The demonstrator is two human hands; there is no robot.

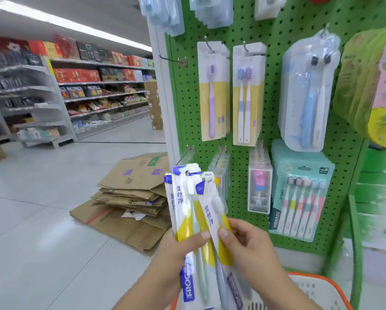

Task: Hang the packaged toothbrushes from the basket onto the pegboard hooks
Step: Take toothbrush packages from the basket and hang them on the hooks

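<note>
My left hand (176,256) grips a fanned stack of packaged toothbrushes (184,198), white, yellow and blue cards, held upright in front of the green pegboard (270,70). My right hand (246,245) pinches the front pack (209,211) of that stack between thumb and fingers. Below my right arm sits the white basket with an orange rim (317,287), mostly hidden. Other toothbrush packs (213,90) hang on the pegboard hooks above. An empty hook (172,59) sticks out at the board's upper left.
Flattened cardboard boxes (129,202) lie piled on the tiled floor left of the pegboard. Store shelves (98,95) with goods line the aisle at the far left. Green packs (370,86) hang at the right edge.
</note>
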